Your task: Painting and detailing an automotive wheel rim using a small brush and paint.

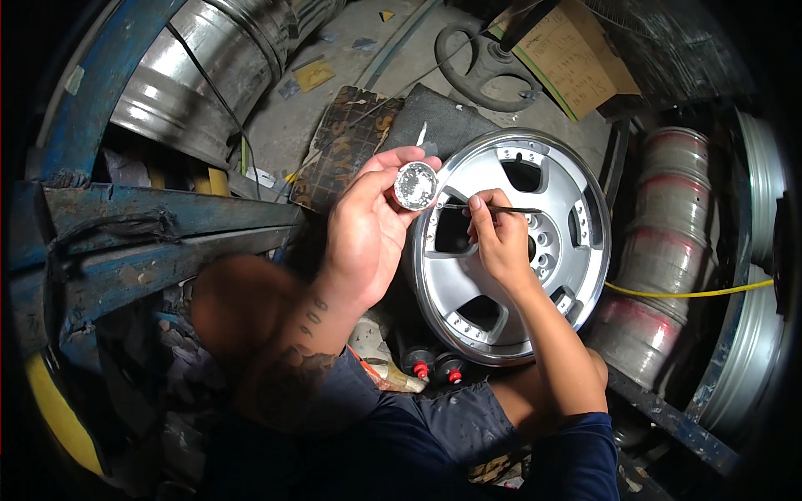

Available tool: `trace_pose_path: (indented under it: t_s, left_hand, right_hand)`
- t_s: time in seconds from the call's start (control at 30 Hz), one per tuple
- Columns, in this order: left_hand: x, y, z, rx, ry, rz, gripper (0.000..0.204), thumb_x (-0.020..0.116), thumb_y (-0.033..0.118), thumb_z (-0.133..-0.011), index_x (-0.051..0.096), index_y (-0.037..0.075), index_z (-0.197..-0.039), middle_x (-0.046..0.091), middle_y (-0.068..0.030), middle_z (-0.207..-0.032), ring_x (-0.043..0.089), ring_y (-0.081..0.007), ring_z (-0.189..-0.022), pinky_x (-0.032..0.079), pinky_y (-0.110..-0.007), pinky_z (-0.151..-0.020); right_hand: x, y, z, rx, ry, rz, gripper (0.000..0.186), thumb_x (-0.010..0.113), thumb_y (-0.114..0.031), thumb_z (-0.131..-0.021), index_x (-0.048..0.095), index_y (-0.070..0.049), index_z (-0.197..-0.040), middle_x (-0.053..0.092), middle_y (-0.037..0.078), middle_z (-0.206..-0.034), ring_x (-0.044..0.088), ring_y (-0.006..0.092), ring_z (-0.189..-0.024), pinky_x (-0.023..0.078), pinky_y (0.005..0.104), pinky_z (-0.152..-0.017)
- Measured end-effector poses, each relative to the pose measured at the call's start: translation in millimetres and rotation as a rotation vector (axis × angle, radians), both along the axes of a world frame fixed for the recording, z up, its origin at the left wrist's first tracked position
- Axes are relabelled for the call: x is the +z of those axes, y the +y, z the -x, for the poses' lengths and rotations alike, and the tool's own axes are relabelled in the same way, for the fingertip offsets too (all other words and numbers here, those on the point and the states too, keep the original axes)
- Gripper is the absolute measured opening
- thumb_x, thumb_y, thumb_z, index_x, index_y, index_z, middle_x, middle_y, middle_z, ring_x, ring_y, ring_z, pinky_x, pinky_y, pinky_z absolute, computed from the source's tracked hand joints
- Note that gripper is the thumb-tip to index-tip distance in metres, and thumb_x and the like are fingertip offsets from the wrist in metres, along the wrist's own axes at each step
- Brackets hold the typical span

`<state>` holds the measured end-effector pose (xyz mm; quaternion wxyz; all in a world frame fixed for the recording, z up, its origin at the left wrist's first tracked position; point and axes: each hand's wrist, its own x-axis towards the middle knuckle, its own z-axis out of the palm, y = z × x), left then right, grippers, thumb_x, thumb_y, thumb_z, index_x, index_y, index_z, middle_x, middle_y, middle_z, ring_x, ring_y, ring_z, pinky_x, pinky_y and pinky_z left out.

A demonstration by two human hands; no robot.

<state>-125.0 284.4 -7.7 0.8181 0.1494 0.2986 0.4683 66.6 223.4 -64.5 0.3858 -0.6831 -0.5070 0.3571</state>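
Note:
My left hand [368, 225] is closed around a small round tin [415, 185], whose opening shows mottled silver-white contents. My right hand [499, 242] grips a thin dark brush [522, 210] held roughly horizontal, its tip just right of and below the tin, over the rim of a wheel; whether it touches the rim I cannot tell. The silver alloy wheel [468, 271] lies face up beneath my right hand, with a polished lip, small bolts and dark openings between its spokes.
Blue steel beams [167, 209] and large metal barrels [192, 75] are at the left. A patterned board [334, 142], dark mat [426, 113], rubber ring [464, 88] and cardboard [568, 58] lie beyond. Stacked rims [656, 267], a yellow hose [693, 292] and red-capped containers [420, 366] surround me.

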Motion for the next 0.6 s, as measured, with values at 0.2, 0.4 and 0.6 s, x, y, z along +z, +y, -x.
trace_pose_path:
  t_s: [0.2,0.4,0.6]
  left_hand:
    - [-0.7,0.6,1.3,-0.002,-0.023,0.0,0.032,0.043,0.016,-0.097,0.05,-0.002,-0.123,0.057,-0.0216,-0.124,0.058,-0.026,-0.112,0.044,-0.039,-0.1]
    - [-1.5,-0.1,-0.3,-0.014,-0.032,-0.004,0.032,0.042,0.016,-0.097,0.05,-0.002,-0.122,0.057,-0.0218,-0.123,0.058,-0.0261,-0.113,0.044,-0.039,-0.101]
    - [-2.1,-1.8,-1.4,-0.02,-0.044,-0.015,0.031,0.042,0.016,-0.097,0.049,-0.002,-0.122,0.057,-0.0214,-0.123,0.057,-0.0261,-0.113,0.044,-0.039,-0.101]
  right_hand:
    - [0.8,5.4,6.3,0.046,-0.14,0.034,0.024,0.056,-0.023,-0.099,0.06,0.0,-0.092,0.058,0.01,-0.059,0.057,0.0177,-0.051,0.044,0.0318,-0.052]
    - [1.4,7.4,8.6,0.065,-0.236,-0.001,0.021,0.057,-0.022,-0.098,0.061,-0.002,-0.095,0.059,0.015,-0.061,0.059,0.0297,-0.053,0.045,0.0376,-0.053]
    - [4.3,9.0,11.6,0.081,-0.309,0.024,0.021,0.057,-0.023,-0.097,0.061,-0.003,-0.096,0.06,0.016,-0.062,0.06,0.0332,-0.055,0.046,0.04,-0.054]
